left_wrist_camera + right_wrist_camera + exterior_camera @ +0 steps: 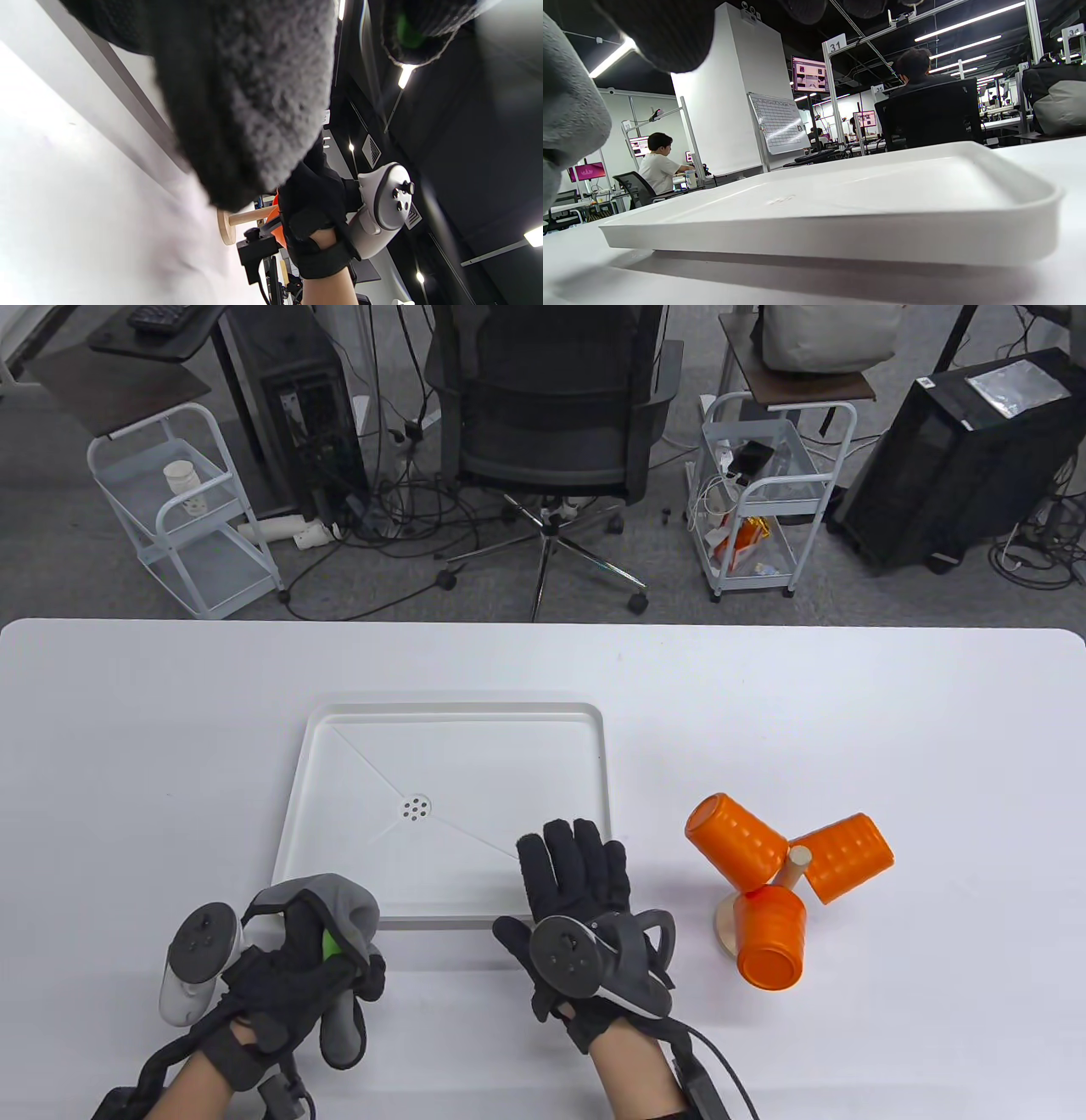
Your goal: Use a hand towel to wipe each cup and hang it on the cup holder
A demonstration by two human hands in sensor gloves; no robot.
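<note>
Three orange cups (pixel 735 841) (pixel 847 855) (pixel 769 937) hang mouth-outward on the pegs of the wooden cup holder (pixel 796 865) at the right of the table. My left hand (pixel 293 971) sits near the front left and grips the grey hand towel (pixel 344 909), which bunches over and under its curled fingers. The towel (pixel 254 106) fills the top of the left wrist view. My right hand (pixel 577 869) lies flat with straight fingers over the front right corner of the white tray (pixel 458 712), left of the holder, and holds nothing.
The tray (pixel 840 237) with a centre drain (pixel 415 808) sits mid-table with nothing in it. Beyond the far edge stand an office chair (pixel 551 415), two wire carts (pixel 182 509) (pixel 764 500) and computer towers. People sit at desks in the background.
</note>
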